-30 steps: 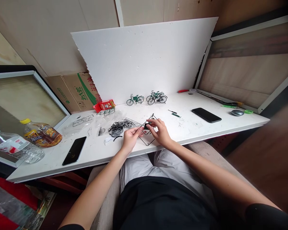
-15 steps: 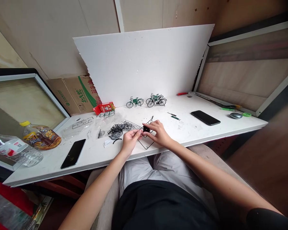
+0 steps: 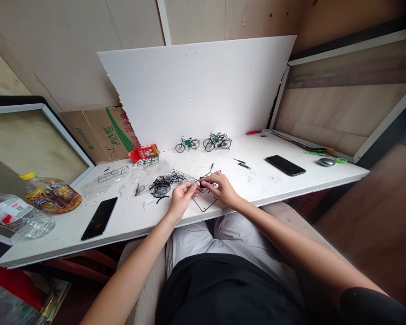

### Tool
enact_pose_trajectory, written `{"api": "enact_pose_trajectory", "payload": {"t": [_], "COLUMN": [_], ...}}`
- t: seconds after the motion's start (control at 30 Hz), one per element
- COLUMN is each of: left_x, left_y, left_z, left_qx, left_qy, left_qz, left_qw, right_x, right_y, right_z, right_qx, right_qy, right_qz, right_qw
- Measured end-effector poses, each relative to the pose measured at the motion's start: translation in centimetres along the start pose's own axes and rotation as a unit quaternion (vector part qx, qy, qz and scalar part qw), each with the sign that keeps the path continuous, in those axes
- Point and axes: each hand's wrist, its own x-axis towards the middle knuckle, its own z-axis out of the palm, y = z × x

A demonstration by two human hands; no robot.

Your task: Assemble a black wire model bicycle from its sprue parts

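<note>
My left hand [image 3: 180, 197] and my right hand [image 3: 222, 188] meet over the front of the white table [image 3: 257, 185]. Both pinch a thin black plastic parts frame [image 3: 205, 198] with a small dark piece [image 3: 203, 184] on it, held between the fingertips just above the tabletop. Left of my hands lies a heap of black model bicycle parts and wheels [image 3: 164, 184]. Two finished green model bicycles [image 3: 188, 144] [image 3: 218, 140] stand at the back against a white foam board [image 3: 196, 90].
A black phone [image 3: 99, 218] lies at the front left, another phone [image 3: 285, 165] to the right. Two drink bottles [image 3: 49, 195] [image 3: 13, 216] lie at the far left. A red packet [image 3: 145, 152], small screwdriver [image 3: 241, 162], cardboard box [image 3: 98, 133] and tools at the right edge are present.
My hands stay together on the black frame; my fingers shift slightly on the small dark piece. The view has drifted a little to the right.
</note>
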Motion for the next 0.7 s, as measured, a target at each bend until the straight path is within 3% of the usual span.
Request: {"api": "enact_pose_trajectory", "payload": {"t": [0.17,0.37,0.53,0.7], "left_x": [0.1,0.1,0.2,0.2], "left_y": [-0.2,-0.2,-0.2,-0.1], "left_z": [-0.2,-0.2,-0.2,-0.2], "left_qx": [-0.001,0.011,-0.009,-0.035], "left_qy": [-0.007,-0.008,0.011,0.020], "left_qz": [0.006,0.006,-0.006,-0.025], "left_qw": [1.000,1.000,1.000,0.999], "right_x": [0.1,0.4,0.4,0.4], "right_y": [0.7,0.9,0.0,-0.9], "right_z": [0.4,-0.1,-0.9,-0.9], "right_qx": [0.122,0.239,0.099,-0.014], "right_qy": [0.014,-0.026,-0.048,-0.062], "right_qz": [0.093,0.129,0.056,-0.025], "right_qw": [0.988,0.962,0.992,0.998]}}
